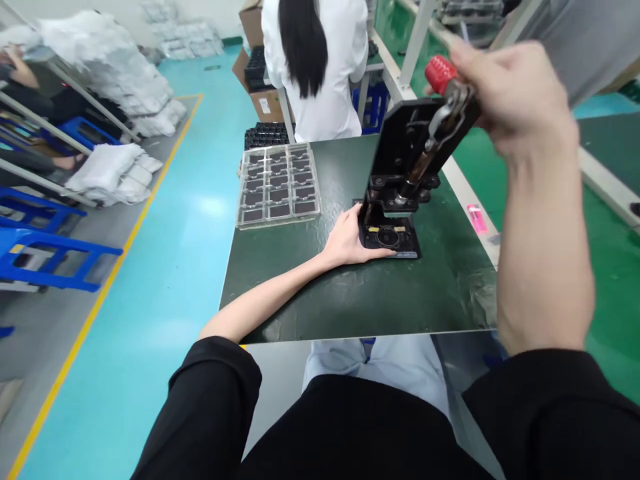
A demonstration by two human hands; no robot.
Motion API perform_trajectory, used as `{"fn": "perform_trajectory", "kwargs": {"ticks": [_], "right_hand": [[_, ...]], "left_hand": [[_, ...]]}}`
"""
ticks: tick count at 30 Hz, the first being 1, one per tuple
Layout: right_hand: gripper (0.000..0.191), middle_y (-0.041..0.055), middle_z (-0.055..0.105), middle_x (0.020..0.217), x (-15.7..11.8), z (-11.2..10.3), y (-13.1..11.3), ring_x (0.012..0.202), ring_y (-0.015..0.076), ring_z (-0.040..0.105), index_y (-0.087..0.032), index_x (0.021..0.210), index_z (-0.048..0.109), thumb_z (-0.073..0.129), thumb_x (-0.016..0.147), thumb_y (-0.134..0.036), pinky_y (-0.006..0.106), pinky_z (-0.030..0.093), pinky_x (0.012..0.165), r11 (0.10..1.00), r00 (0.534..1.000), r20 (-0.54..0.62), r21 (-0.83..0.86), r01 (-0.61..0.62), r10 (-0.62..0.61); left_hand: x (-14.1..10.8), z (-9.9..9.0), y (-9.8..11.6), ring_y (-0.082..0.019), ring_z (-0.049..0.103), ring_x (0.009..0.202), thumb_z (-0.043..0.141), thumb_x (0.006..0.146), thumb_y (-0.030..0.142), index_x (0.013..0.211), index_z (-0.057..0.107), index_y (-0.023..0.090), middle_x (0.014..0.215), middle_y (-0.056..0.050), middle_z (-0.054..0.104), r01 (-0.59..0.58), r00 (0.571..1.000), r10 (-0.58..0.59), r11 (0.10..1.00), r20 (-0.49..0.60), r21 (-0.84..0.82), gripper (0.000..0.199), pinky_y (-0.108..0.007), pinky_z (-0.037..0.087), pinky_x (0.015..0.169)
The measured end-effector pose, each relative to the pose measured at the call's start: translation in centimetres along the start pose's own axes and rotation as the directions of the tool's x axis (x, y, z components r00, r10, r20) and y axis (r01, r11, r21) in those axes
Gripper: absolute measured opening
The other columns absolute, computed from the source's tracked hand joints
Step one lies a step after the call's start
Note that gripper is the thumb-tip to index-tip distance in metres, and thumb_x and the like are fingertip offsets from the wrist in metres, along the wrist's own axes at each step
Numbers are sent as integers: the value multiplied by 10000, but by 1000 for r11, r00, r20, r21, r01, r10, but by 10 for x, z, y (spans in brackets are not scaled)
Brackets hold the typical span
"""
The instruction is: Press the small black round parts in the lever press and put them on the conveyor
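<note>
Press lever (451, 100) in right grip (515, 100)

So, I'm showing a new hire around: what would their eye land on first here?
The black toggle press on the dark green bench mat stands out, its red-knobbed lever held up by the right hand at upper right, while the left hand rests against its base. Left of it lies a clear tray of black rectangular parts. Beyond, a co-worker in a white coat stands turned away.
</note>
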State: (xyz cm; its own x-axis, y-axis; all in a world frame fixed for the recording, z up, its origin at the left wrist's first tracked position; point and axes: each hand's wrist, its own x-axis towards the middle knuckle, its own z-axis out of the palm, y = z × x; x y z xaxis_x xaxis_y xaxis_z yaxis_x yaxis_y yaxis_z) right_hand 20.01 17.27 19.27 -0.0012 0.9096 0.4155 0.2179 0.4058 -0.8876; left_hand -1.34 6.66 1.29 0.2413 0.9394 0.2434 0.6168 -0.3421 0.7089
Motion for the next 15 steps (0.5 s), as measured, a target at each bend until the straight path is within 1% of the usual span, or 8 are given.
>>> {"fn": "perform_trajectory", "kwargs": {"ticks": [2, 3, 5, 7, 8, 10, 13, 15], "right_hand": [[387, -63, 400, 496, -35, -3, 22, 477, 7, 355, -98, 690, 736, 702, 899, -422, 215, 230, 496, 989, 972, -222, -142, 49, -80], [366, -41, 445, 539, -62, -3, 30, 507, 31, 376, -121, 713, 743, 676, 940, -399, 229, 266, 524, 981, 928, -343, -173, 89, -145], [356, -16, 501, 569, -123, 3, 43, 521, 72, 413, -156, 690, 706, 657, 972, -369, 257, 294, 546, 961, 846, -486, -259, 101, -220], [361, -22, 493, 531, -180, 15, 52, 464, 94, 397, -166, 717, 694, 635, 984, -401, 272, 265, 498, 929, 867, -457, -369, 17, -198], [344, -42, 457, 497, -201, 23, 56, 434, 94, 378, -170, 755, 708, 650, 973, -429, 267, 270, 490, 891, 913, -367, -453, -11, -176], [347, -55, 469, 473, -223, 39, 60, 419, 107, 437, -179, 875, 745, 675, 949, -511, 257, 298, 506, 804, 955, -262, -593, -47, -137], [488, 14, 637, 572, -215, 58, 58, 520, 180, 615, -186, 1032, 742, 680, 904, -653, 259, 344, 549, 619, 989, -146, -775, -126, 20], [569, 101, 721, 704, -199, 66, 51, 647, 252, 709, -158, 1068, 710, 665, 893, -698, 279, 407, 594, 468, 978, -85, -868, -167, 190]], "left_hand": [[-1, 0, 0, -457, 467, 1428, 894, 543, 745, 1455, 443, 167, 1495, -224, 520, -3, 1000, 3, 1000, 0, -7, 1170, -647, 400, 1199], [-1, 0, 0, -456, 463, 1433, 895, 545, 741, 1457, 439, 163, 1499, -229, 516, -5, 1000, 5, 1000, 2, -13, 1172, -643, 403, 1200], [-1, 0, 0, -450, 465, 1434, 901, 552, 726, 1469, 422, 167, 1496, -232, 518, -13, 1000, 13, 1000, 0, -23, 1176, -641, 418, 1191], [-2, 0, -1, -446, 467, 1433, 909, 558, 705, 1478, 414, 180, 1491, -226, 522, -23, 1000, 23, 1000, -4, -20, 1170, -642, 425, 1184], [-2, 0, -2, -446, 467, 1433, 913, 557, 698, 1479, 414, 179, 1490, -226, 521, -27, 1000, 27, 1000, -1, -13, 1170, -639, 427, 1183], [-1, -1, -4, -449, 467, 1431, 917, 554, 690, 1480, 411, 164, 1490, -232, 514, -25, 1000, 25, 1000, 8, -2, 1179, -622, 443, 1173], [-1, -3, -6, -441, 480, 1417, 912, 577, 649, 1466, 411, 150, 1476, -232, 519, -24, 1000, 24, 1000, 14, 11, 1137, -595, 473, 1148], [-1, -3, -8, -423, 502, 1397, 898, 615, 581, 1445, 421, 151, 1448, -218, 540, -46, 999, 46, 999, 5, 30, 1049, -579, 473, 1146]]}}
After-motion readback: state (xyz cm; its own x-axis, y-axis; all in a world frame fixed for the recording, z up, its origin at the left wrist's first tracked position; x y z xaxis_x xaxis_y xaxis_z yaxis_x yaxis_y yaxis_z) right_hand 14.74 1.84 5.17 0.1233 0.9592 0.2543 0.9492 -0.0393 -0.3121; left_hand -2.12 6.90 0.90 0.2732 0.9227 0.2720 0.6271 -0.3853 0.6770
